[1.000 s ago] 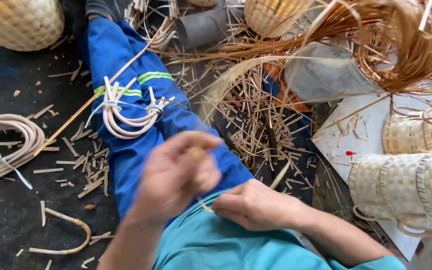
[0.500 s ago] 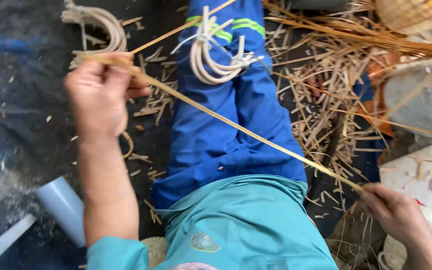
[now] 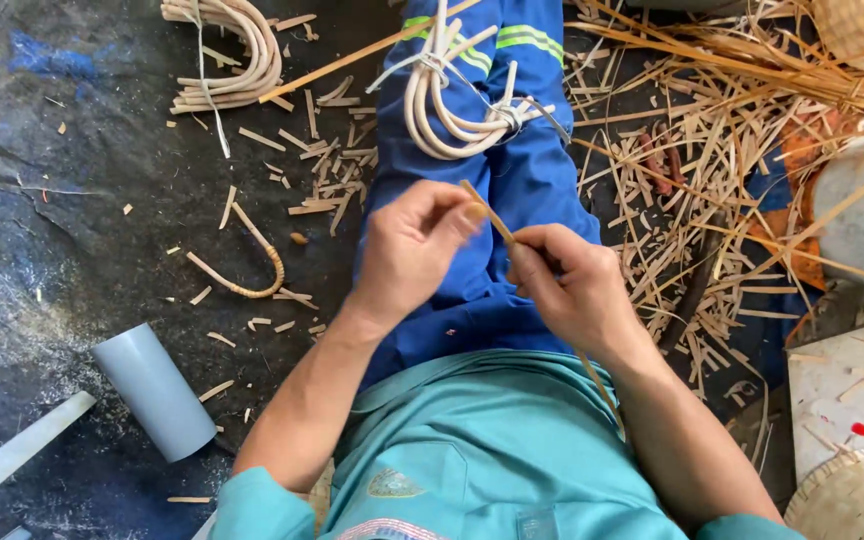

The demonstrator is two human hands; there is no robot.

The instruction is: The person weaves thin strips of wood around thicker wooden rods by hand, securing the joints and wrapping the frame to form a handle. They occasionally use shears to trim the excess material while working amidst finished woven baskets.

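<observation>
Half a second ago your hands were spread far apart with the strip stretched taut between them; now you have brought them together over your lap, almost touching. Your left hand [image 3: 407, 250] has its fingers curled in, with thumb and forefinger pinched on the upper end of the thin bamboo strip [image 3: 485, 212], just above your blue trouser leg [image 3: 522, 170]. Your right hand [image 3: 567, 285] is closed around the same strip a little lower, and the strip's free length runs down past your right wrist and forearm toward the teal shirt [image 3: 472, 450]. So both hands are gripping the strip, neither is open. On your shin, beyond your hands, lies a tied coil of pale cane [image 3: 452, 100]. A second coil of cane [image 3: 227, 55] rests on the dark ground sheet [image 3: 72, 200] near its far left corner, with short offcuts scattered between it and your leg. One curved cane piece [image 3: 247, 265] lies on the sheet left of your left hand, well apart from it. A grey plastic pipe [image 3: 152, 390] lies near the sheet's near left edge, beside your left elbow. To the right of your leg spreads a loose heap of bamboo slivers [image 3: 712, 190], and a woven basket [image 3: 852, 495] shows at the near right corner.
</observation>
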